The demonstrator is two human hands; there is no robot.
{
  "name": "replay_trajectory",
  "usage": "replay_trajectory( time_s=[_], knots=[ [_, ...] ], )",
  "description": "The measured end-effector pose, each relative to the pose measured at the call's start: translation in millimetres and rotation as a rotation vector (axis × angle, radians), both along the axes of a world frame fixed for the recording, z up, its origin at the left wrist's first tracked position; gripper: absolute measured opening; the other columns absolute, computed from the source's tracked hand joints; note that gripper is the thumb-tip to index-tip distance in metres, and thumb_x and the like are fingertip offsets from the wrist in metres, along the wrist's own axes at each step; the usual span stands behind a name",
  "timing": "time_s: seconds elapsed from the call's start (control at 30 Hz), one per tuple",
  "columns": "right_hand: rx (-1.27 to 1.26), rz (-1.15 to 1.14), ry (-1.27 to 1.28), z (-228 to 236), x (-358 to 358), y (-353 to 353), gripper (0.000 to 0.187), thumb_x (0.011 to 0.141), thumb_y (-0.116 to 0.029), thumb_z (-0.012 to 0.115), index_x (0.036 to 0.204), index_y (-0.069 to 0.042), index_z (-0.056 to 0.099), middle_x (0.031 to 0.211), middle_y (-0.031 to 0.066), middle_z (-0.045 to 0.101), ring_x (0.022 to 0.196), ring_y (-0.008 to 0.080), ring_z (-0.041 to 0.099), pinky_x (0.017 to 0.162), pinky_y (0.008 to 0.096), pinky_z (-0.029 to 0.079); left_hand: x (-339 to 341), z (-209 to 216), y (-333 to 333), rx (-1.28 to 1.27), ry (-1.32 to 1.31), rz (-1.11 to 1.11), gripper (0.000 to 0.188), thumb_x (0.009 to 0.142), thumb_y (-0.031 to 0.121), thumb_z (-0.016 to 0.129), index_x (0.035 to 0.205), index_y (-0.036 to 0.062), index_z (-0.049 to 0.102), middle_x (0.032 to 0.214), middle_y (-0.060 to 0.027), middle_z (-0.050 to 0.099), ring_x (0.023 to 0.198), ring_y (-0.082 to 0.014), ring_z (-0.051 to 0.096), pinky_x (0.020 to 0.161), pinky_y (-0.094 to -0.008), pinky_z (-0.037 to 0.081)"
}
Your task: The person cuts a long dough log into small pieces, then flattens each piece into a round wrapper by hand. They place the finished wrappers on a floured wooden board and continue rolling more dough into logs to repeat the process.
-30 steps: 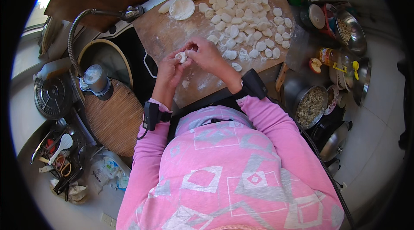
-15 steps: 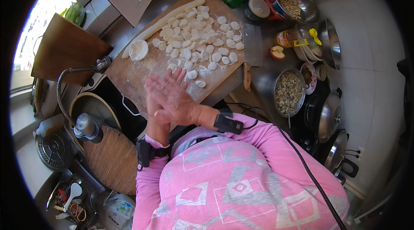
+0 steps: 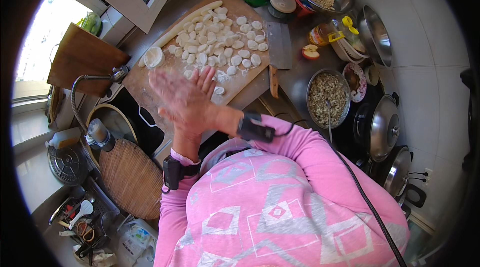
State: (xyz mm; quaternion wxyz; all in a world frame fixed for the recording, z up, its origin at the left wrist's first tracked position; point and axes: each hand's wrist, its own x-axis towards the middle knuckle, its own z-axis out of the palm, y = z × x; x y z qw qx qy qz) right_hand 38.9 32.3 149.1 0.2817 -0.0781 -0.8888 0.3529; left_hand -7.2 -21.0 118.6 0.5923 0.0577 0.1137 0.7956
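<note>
Above the near edge of a floured wooden board (image 3: 150, 84), my two hands meet palm to palm. My right hand (image 3: 184, 101) lies across the top, fingers stretched out and blurred by motion. Beneath it my left hand (image 3: 204, 81) shows spread fingertips and the wrist; its palm is covered. Whether anything sits between the palms is hidden. Many small pale dough pieces (image 3: 212, 34) lie scattered over the board, some flattened into rounds. A long dough roll (image 3: 187, 23) runs along the far left side, with a white round disc (image 3: 154, 57) near its lower end.
Right of the board lies a cleaver (image 3: 274, 74). Beyond it are a metal bowl of chopped filling (image 3: 327, 98) with a spoon, a cut apple (image 3: 310, 52), an oil bottle (image 3: 322, 34) and lidded pots (image 3: 384, 128). At left are a flexible tap hose (image 3: 75, 97) and a round woven-looking board (image 3: 130, 179).
My hands are still together; the right one has slid up and left across the left. The view has shifted slightly, so the cleaver blade shows more clearly.
</note>
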Motion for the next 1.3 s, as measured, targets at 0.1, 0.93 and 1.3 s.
replay_trajectory(
  time_s=[0.1,0.93,1.3],
  knots=[
    [0.099,-0.132,-0.004,2.3,10.7,30.4,0.064,0.098,-0.035,0.049,0.148,0.005,0.038,0.156,0.0211,0.038,0.149,0.0341,0.029,0.122,0.0525,0.014,8.5,17.1,-2.2,-0.192,0.027,0.069,0.07,0.107,0.05,0.023,0.155,0.0005,0.026,0.157,-0.0252,0.033,0.146,-0.0408,0.03,0.122,-0.0486,0.02],
    [0.032,0.007,0.133,41.0,64.0,-7.0,0.067,0.102,-0.043,0.041,0.154,-0.002,0.033,0.162,0.0172,0.029,0.153,0.031,0.021,0.122,0.0538,0.01,68.5,76.2,-30.8,-0.152,0.326,0.218,0.085,0.099,0.068,0.02,0.16,0.0081,0.015,0.164,-0.023,0.017,0.152,-0.0408,0.017,0.122,-0.0537,0.018],
    [0.173,0.061,0.179,38.1,40.0,-20.0,0.068,0.096,-0.049,0.05,0.15,-0.009,0.041,0.158,0.0165,0.035,0.151,0.0328,0.025,0.12,0.0591,0.012,60.8,67.2,-51.9,-0.134,0.353,0.274,0.083,0.098,0.071,0.024,0.162,0.0194,0.009,0.165,-0.0196,0.017,0.15,-0.0397,0.022,0.119,-0.054,0.023]
  ],
)
